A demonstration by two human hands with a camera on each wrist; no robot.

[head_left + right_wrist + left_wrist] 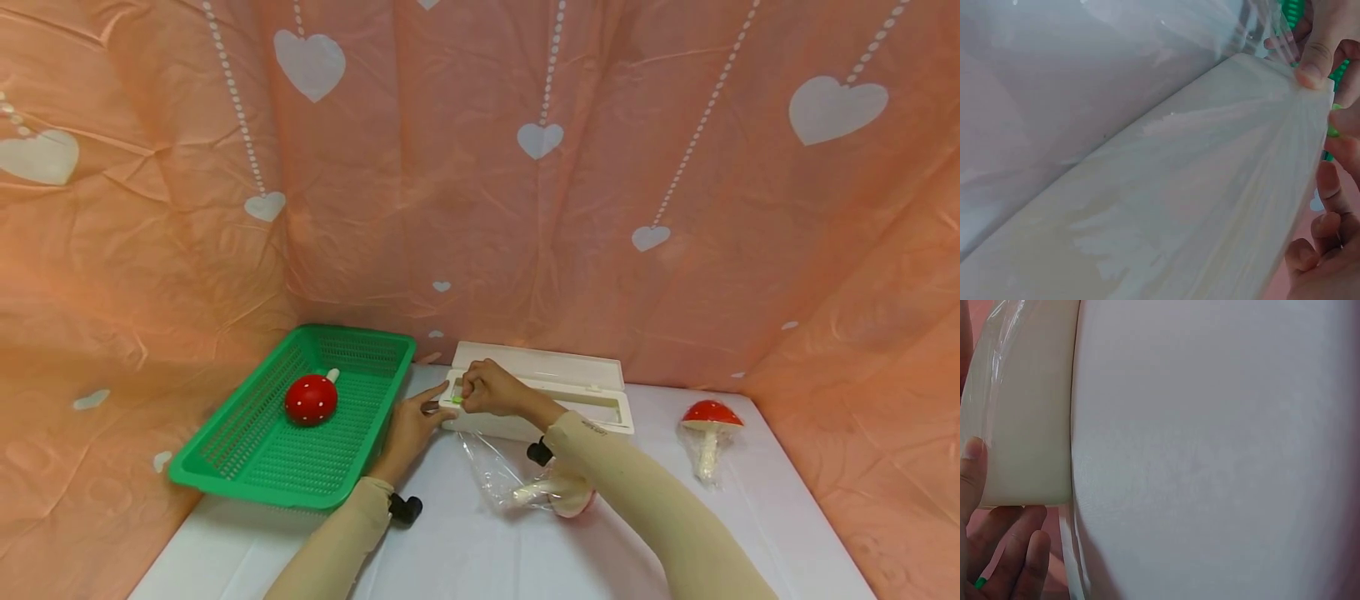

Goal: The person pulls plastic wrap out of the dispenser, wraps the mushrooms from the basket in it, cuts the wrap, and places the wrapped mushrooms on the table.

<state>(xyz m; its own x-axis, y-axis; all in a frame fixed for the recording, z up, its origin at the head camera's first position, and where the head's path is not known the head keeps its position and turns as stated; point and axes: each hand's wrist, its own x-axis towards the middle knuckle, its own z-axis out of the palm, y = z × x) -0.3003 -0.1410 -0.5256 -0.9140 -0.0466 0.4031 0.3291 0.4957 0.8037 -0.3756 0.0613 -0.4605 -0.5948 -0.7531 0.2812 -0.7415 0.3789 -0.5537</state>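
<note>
A white cling film dispenser (495,427) lies lengthwise on the table, its lid (536,360) raised at the back. My left hand (407,431) grips the dispenser's left end, the thumb (971,465) against its front wall and the fingers at the end. At that same end my right hand (491,389) pinches a small light green slide cutter (457,400), mostly hidden by the fingers. Clear film (1229,156) drapes over the dispenser's front and spreads onto the table. A toy mushroom (572,495) lies on its side with this film around its stem, partly behind my right forearm.
On the left stands a green mesh basket (251,493) holding a red, white-dotted toy mushroom (311,400). Another red mushroom (709,417), wrapped in film, lies at the right of the white-covered table (480,554). A pink curtain (465,208) hangs close behind the dispenser.
</note>
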